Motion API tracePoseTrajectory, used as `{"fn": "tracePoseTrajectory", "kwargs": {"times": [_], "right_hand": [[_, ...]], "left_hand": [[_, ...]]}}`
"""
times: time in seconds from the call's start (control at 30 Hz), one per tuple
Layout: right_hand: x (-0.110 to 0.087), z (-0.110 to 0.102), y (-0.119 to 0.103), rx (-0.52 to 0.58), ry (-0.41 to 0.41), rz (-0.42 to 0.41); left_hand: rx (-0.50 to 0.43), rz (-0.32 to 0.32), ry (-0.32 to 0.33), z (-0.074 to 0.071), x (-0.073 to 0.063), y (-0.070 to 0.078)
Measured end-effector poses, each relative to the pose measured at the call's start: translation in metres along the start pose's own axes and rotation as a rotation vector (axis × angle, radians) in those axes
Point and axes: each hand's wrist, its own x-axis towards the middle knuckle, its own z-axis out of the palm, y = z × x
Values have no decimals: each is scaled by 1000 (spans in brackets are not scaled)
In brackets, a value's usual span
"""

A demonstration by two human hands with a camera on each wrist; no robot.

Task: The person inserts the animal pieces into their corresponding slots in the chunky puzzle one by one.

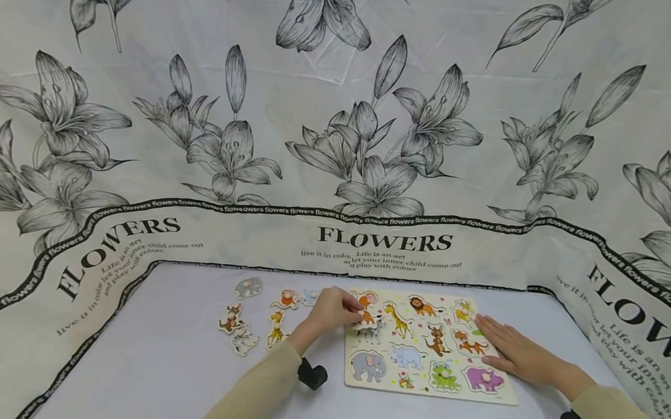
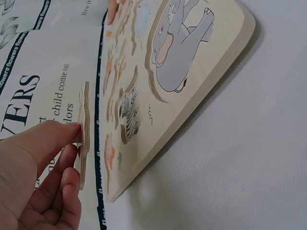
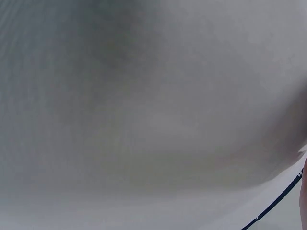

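My left hand [image 1: 332, 309] pinches a thin wooden puzzle piece [image 2: 85, 139] between thumb and fingers; in the head view it looks orange, its animal too small to tell. The piece is held above the upper left of a wooden animal puzzle board [image 1: 379, 387], near the zebra picture [image 2: 129, 115]. My right hand [image 1: 519, 352] rests along the board's right edge, fingers straight. A green frog [image 1: 445, 377] and a purple hippo [image 1: 484, 379] show along the board's lower right. The right wrist view is mostly blurred pale cloth.
Left of the board lie several loose pieces: a grey elephant [image 1: 248, 287], a kangaroo [image 1: 230, 318], a zebra [image 1: 244, 341], a giraffe [image 1: 276, 329], an orange monkey-like piece [image 1: 286, 299] and a pale blue piece [image 1: 309, 297] partly behind my left hand. Flower-printed cloth [image 1: 371, 245] rises behind.
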Motion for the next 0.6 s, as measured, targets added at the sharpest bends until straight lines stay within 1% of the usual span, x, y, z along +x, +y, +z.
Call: {"fn": "tracePoseTrajectory", "kwargs": {"times": [0.17,0.43,0.6], "right_hand": [[0,0,1,-28,15,-15],[0,-1,1,13,-27,35],[0,0,2,-1,-24,30]], "left_hand": [[1,16,2,2,3,5],[-19,11,5,11,11,9],[-19,10,4,17,17,14]]}}
